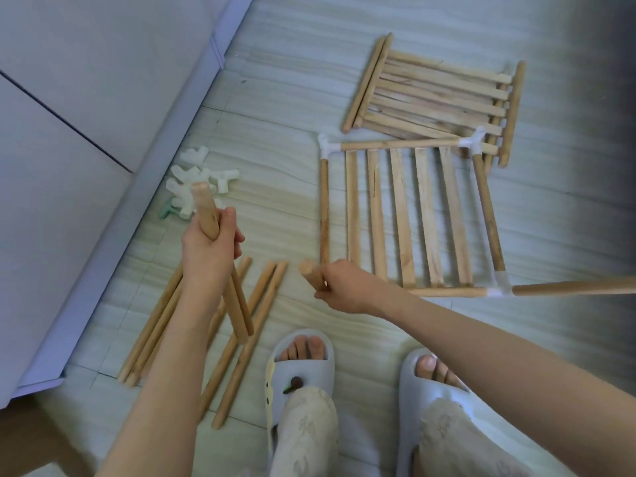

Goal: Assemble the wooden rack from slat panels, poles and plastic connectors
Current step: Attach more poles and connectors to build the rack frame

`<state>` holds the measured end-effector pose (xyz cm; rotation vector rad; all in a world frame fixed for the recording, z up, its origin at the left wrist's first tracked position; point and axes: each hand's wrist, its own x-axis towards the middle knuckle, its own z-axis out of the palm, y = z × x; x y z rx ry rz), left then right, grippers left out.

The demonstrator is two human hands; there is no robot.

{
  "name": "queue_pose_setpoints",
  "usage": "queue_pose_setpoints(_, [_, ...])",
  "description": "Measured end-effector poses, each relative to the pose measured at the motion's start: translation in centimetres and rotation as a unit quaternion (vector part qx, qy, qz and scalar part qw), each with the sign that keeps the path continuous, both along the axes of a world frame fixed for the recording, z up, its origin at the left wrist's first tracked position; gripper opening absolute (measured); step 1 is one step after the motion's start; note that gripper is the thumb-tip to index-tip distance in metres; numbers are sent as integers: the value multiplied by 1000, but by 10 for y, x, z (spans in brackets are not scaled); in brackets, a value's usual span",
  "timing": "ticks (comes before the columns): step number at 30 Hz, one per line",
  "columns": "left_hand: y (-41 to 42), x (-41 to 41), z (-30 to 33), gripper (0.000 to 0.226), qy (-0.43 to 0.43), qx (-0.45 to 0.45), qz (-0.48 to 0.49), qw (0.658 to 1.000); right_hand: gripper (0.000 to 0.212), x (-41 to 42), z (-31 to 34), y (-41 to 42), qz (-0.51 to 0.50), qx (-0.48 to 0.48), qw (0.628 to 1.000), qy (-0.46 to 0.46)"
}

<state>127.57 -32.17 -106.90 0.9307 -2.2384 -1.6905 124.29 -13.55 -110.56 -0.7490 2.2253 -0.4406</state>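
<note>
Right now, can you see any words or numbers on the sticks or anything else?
None. No words, numbers or labels can be read on the poles, the slat panel, the white plastic connectors or the slippers. One slipper only carries a small charm, with no writing.

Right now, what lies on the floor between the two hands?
In the head view, loose poles lie on the floor between the left hand and the right hand.

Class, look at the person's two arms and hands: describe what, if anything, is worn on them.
Nothing is worn on either. The left hand and right hand are bare, with no gloves, rings, watch or bracelet visible. Both forearms are bare as far as the picture shows; no sleeve comes into view.
</note>
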Motion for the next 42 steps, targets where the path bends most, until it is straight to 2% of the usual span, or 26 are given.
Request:
queue_pose_setpoints(4, [16,-9,-10,18,-56,-53,-127,989,17,25,-3,72,-26,17,999,-45])
queue_pose_setpoints(7, [41,-15,-17,8,-82,-100,-212,969,16,51,-4,126,-143,-18,984,-107])
queue_pose_setpoints(9, [57,-17,-26,11,-116,-153,-276,942,19,69,-10,155,-242,-47,962,-116])
queue_pose_setpoints(11, [72,-19,-37,18,-147,-190,-345,907,21,87,-17,172,-355,-81,926,-99])
queue_pose_setpoints(14, [93,-25,-53,18,-174,-234,-454,842,5,102,-22,176,-534,-173,825,-68])
queue_pose_setpoints(18, [122,-35,-71,36,-167,-293,-559,757,20,92,-22,181,-645,-253,721,-12])
queue_pose_setpoints(19, [130,-39,-74,39,-168,-321,-580,730,20,89,-23,186,-653,-261,711,-14])
queue_pose_setpoints(20, [140,-44,-78,41,-165,-358,-603,694,20,85,-23,192,-645,-261,718,-22])
queue_pose_setpoints(22, [161,-56,-82,49,-148,-427,-634,627,23,81,-24,204,-601,-247,758,-50])
queue_pose_setpoints(26, [197,-83,-92,68,-150,-462,-645,590,23,76,-22,218,-550,-233,797,-89])
queue_pose_setpoints(28, [203,-84,-100,68,-170,-473,-653,566,19,75,-21,221,-541,-230,803,-98])
queue_pose_setpoints(29, [203,-82,-104,66,-177,-477,-655,559,19,75,-21,223,-537,-230,805,-102])
queue_pose_setpoints(32, [199,-73,-111,64,-175,-474,-644,574,21,75,-20,230,-528,-230,810,-108])
queue_pose_setpoints(37, [194,-63,-116,68,-173,-478,-638,579,21,75,-18,239,-517,-210,822,-117])
queue_pose_setpoints(40, [197,-59,-116,58,-201,-410,-622,635,20,76,-19,244,-523,-215,815,-122])
queue_pose_setpoints(42, [197,-51,-117,50,-203,-388,-606,664,20,80,-20,246,-543,-216,806,-93])
